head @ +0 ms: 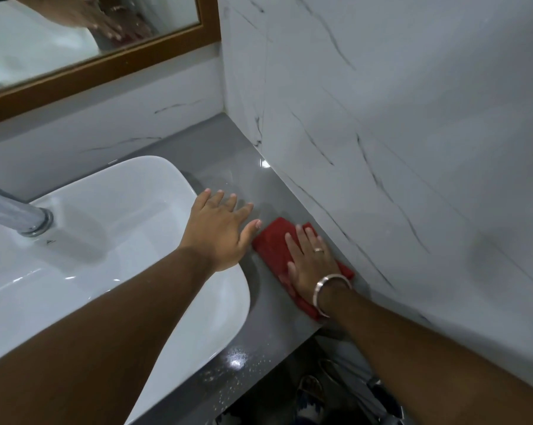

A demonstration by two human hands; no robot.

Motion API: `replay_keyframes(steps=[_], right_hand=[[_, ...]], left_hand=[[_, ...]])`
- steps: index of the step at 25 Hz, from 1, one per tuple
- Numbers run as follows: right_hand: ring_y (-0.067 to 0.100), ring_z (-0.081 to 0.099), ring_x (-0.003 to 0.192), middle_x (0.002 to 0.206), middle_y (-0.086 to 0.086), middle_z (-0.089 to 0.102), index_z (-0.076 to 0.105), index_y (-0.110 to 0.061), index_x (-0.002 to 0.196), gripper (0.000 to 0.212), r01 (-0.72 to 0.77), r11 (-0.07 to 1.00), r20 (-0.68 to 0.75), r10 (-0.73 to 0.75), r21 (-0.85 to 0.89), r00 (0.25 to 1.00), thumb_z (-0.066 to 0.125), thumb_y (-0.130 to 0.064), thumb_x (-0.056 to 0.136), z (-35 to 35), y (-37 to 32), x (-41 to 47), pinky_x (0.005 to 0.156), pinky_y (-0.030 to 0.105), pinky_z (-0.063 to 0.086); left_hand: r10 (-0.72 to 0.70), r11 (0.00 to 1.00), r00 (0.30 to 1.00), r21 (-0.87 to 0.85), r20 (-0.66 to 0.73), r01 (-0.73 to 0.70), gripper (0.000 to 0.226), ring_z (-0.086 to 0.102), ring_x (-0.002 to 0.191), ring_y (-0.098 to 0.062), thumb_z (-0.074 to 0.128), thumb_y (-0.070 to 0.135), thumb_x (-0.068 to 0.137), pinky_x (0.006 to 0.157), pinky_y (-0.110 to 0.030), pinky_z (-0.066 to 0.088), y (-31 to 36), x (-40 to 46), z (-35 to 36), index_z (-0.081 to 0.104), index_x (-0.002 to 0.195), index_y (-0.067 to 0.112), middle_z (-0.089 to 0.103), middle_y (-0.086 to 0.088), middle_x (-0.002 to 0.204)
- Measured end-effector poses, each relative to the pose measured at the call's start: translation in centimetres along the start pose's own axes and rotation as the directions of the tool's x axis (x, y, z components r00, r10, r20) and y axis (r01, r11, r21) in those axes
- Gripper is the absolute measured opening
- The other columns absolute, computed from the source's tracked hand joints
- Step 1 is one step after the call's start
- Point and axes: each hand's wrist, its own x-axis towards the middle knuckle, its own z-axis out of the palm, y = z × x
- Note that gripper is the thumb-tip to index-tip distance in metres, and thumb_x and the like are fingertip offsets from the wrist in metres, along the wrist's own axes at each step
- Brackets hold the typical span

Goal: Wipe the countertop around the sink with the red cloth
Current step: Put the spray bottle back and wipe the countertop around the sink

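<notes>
Mid-wipe on the strip right of the sink, you're cleaning along the wall side.

Head view: your right hand (309, 259) is flat, fingers together, pressing the one red cloth (274, 243) onto the grey countertop (228, 167) by its right edge against the wall. Your left hand (220, 228) is spread and empty, over the sink (154, 176) rim. Next I'd say push the cloth toward the back corner, then hit the speckled front edge. One cloth, one sink, one faucet (19, 216), two hands.

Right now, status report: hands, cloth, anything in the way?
Right hand flat on the red cloth, pressing it to the countertop by the wall. Left hand open, empty, over the sink rim. Nothing in the way.
</notes>
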Motion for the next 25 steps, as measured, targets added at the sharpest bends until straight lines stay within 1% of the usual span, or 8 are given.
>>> replay_keyframes(steps=[3,6,9,13,15,19,21,25], right_hand=[[0.040,0.039,0.139,0.156,0.019,0.033,0.044,-0.006,0.144,0.063,0.239,0.970,-0.063,-0.242,-0.053,0.968,0.053,-0.037,0.089,1.3,-2.9,-0.5,0.113,0.054,0.031],[0.035,0.033,0.143,0.158,0.011,0.033,0.037,-0.020,0.149,0.067,0.555,0.823,0.011,-0.558,-0.119,0.830,0.051,-0.046,0.089,2.3,2.4,-5.9,0.117,0.051,0.025],[0.036,0.030,0.144,0.160,0.010,0.027,0.029,-0.023,0.152,0.073,0.375,0.911,-0.011,-0.383,-0.169,0.924,0.052,-0.050,0.088,1.7,6.9,-7.3,0.115,0.052,0.026],[0.044,0.034,0.140,0.157,0.019,0.033,0.035,-0.018,0.150,0.068,0.017,0.999,-0.118,-0.021,-0.032,0.993,0.052,-0.042,0.089,0.9,1.2,-2.5,0.111,0.057,0.030],[0.044,0.031,0.142,0.159,0.017,0.030,0.034,-0.020,0.151,0.066,0.181,0.984,-0.085,-0.180,-0.003,0.980,0.047,-0.043,0.090,2.6,-2.0,-3.8,0.112,0.058,0.027],[0.033,0.025,0.147,0.162,0.007,0.026,0.029,-0.027,0.152,0.067,0.606,0.792,0.088,-0.600,-0.074,0.795,0.047,-0.051,0.092,3.2,1.7,-9.5,0.117,0.051,0.019],[0.036,0.032,0.144,0.158,0.010,0.034,0.038,-0.023,0.149,0.063,0.543,0.830,0.084,-0.537,-0.124,0.840,0.051,-0.047,0.092,1.5,4.6,-7.7,0.114,0.055,0.028],[0.041,0.022,0.147,0.162,0.016,0.022,0.028,-0.020,0.153,0.065,0.016,0.998,-0.057,-0.019,-0.062,0.998,0.051,-0.038,0.095,0.5,2.5,-2.1,0.117,0.052,0.020]], left_hand=[[-0.009,1.000,1.000,0.013,-0.004,0.009,0.084,0.037,0.142,-0.037,-0.005,0.064,0.093,0.120,-0.050,0.015,0.0,0.1,0.0,0.048,0.145,0.026,0.051,-0.012,0.149],[-0.019,1.000,1.000,0.015,0.009,0.018,0.085,0.035,0.144,-0.036,-0.006,0.065,0.092,0.120,-0.050,0.013,0.0,0.0,0.0,0.044,0.147,0.026,0.048,-0.012,0.151],[-0.019,1.000,1.000,-0.001,0.005,0.019,0.093,0.032,0.146,-0.033,-0.014,0.069,0.087,0.122,-0.050,0.013,-0.1,0.1,-0.1,0.042,0.149,0.027,0.045,-0.008,0.154],[-0.015,1.000,1.000,-0.004,-0.004,0.015,0.089,0.034,0.145,-0.033,-0.009,0.069,0.090,0.122,-0.050,0.015,-0.1,0.3,0.2,0.043,0.148,0.027,0.048,-0.008,0.152],[-0.013,1.000,1.000,-0.005,-0.007,0.013,0.085,0.036,0.143,-0.034,-0.005,0.067,0.091,0.121,-0.050,0.016,-0.1,0.1,0.2,0.045,0.147,0.026,0.050,-0.010,0.150],[-0.004,0.999,1.000,-0.033,-0.029,0.003,0.081,0.038,0.142,-0.035,0.001,0.064,0.093,0.120,-0.050,0.017,-0.2,0.0,-0.1,0.047,0.146,0.023,0.053,-0.010,0.147],[0.018,0.999,0.998,-0.047,-0.052,-0.020,0.080,0.044,0.136,-0.034,0.004,0.062,0.093,0.118,-0.050,0.020,-0.2,-0.2,-0.1,0.050,0.143,0.020,0.061,-0.008,0.138],[0.066,0.993,0.989,-0.087,-0.131,-0.077,0.076,0.051,0.127,-0.033,0.009,0.059,0.095,0.114,-0.050,0.025,-0.5,0.0,0.4,0.053,0.140,0.018,0.067,-0.006,0.128]])
